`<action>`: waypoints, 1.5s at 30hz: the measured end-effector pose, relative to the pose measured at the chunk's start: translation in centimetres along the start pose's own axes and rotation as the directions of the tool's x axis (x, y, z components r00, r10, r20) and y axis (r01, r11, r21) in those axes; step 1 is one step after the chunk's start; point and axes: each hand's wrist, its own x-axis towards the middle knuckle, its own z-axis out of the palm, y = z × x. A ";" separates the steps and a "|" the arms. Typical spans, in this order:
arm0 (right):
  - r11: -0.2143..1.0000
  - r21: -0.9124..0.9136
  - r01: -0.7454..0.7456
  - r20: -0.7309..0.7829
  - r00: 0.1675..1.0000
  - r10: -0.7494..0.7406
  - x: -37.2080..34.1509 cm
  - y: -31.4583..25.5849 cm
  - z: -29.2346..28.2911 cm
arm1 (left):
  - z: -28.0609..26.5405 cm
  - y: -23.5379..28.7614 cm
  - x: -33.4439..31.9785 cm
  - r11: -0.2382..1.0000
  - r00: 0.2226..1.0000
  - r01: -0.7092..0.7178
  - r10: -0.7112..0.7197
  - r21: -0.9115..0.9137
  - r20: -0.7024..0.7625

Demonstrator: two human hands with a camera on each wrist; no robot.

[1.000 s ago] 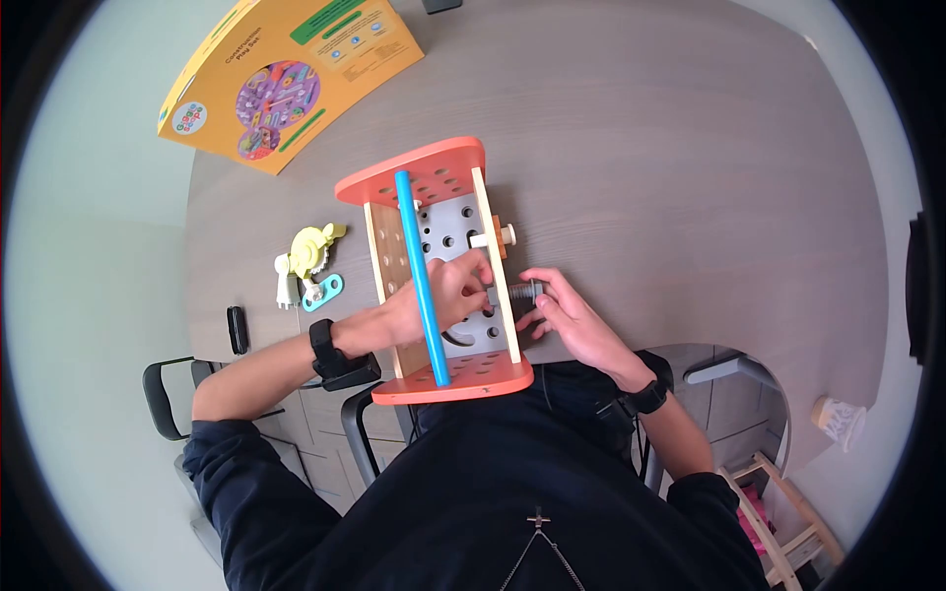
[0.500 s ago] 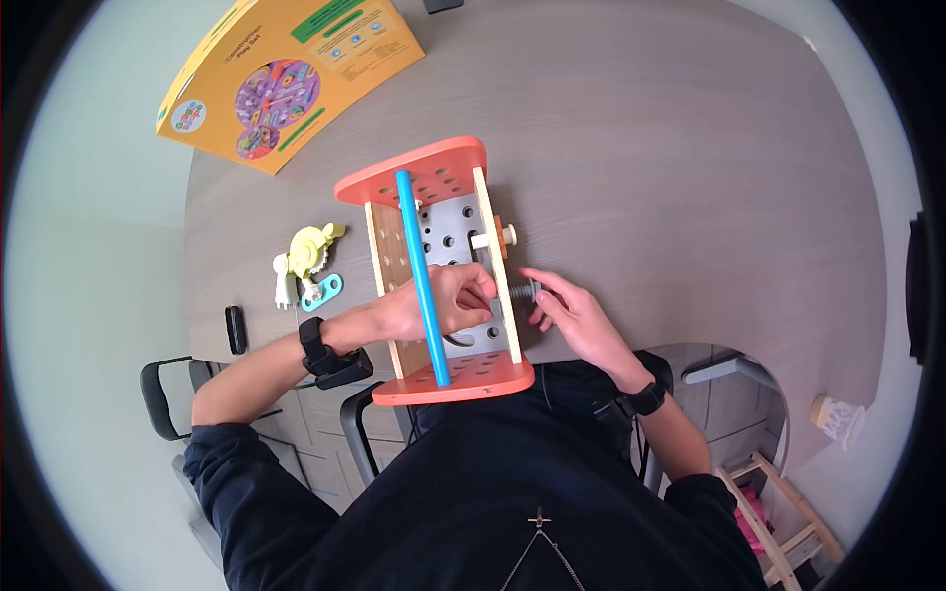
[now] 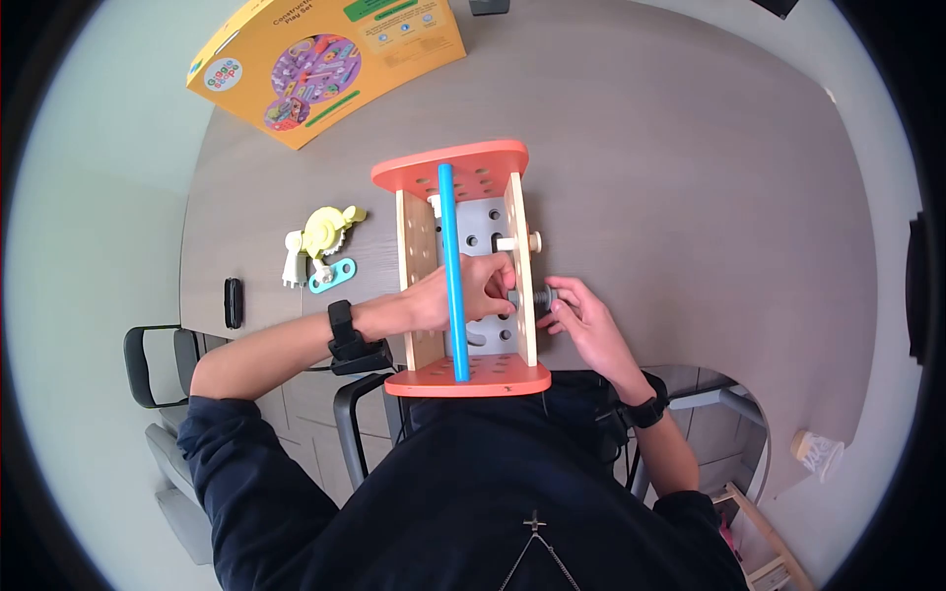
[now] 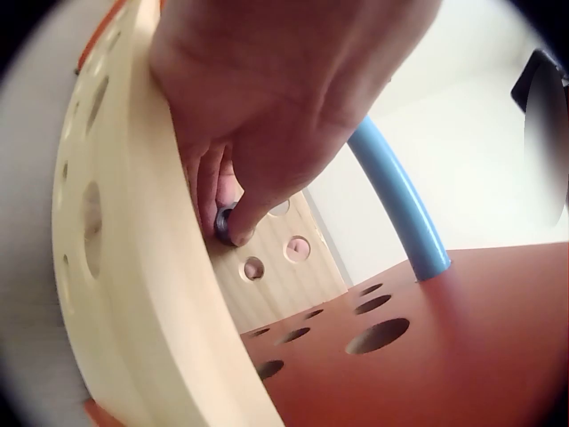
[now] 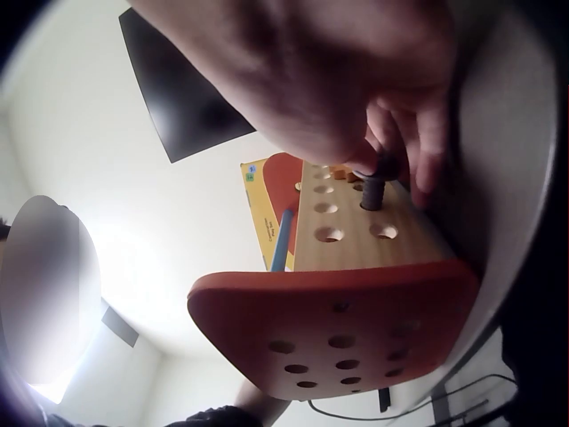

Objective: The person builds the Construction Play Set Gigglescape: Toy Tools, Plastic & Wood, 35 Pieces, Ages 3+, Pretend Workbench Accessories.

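A toy toolbox with orange end panels [image 3: 468, 382], pale wooden sides [image 3: 527, 330] and a blue rod [image 3: 452, 256] stands before me. My left hand [image 3: 443, 295] reaches under the rod into the box; its thumb and fingers pinch a dark grey nut [image 4: 224, 227] against the inner face of the right side panel. Outside that panel, my right hand [image 3: 593, 330] grips the head of a grey threaded bolt [image 5: 373, 193], which sits in one of the holes. Some thread shows between its head and the wood.
On the table left of the box lie a yellow-green saw-like toy part [image 3: 325, 231], a turquoise strip [image 3: 333, 277] and a black case [image 3: 234, 302]. A yellow play-set box [image 3: 325, 69] stands behind. A paper cup [image 3: 818, 453] is at the far right.
The head view has shifted, so the toolbox appears farther right. Less of the bolt's thread shows outside the panel, its head nearer the wood. Both hands keep their places.
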 end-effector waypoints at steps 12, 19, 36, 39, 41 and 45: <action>1.000 -0.026 0.003 -0.008 1.000 -0.003 -0.3 -1.1 0.4 | -0.2 0.6 -0.3 0.997 0.999 0.037 -0.034 0.066 -0.043; 0.998 -0.020 0.052 -0.008 0.999 -0.052 0.1 -0.9 0.5 | -0.1 -0.3 -0.6 0.989 0.997 -0.025 0.036 0.146 -0.069; 0.954 -0.299 -0.018 -0.119 0.993 -0.019 1.2 -3.9 1.8 | -0.9 -0.9 -2.4 0.963 0.966 -0.240 0.249 0.120 -0.066; 0.996 -0.068 0.059 -0.088 0.994 -0.065 1.0 -3.0 1.8 | -1.0 -0.8 -2.5 0.964 0.968 -0.239 0.246 0.118 -0.055; 0.994 0.053 0.095 -0.025 0.995 -0.093 0.8 -2.4 1.3 | -0.9 -1.2 -2.4 0.963 0.964 -0.249 0.256 0.100 -0.067; 0.989 0.053 0.135 0.034 0.990 -0.137 0.5 -1.9 1.0 | -1.0 -1.3 -2.5 0.966 0.968 -0.240 0.246 0.093 -0.057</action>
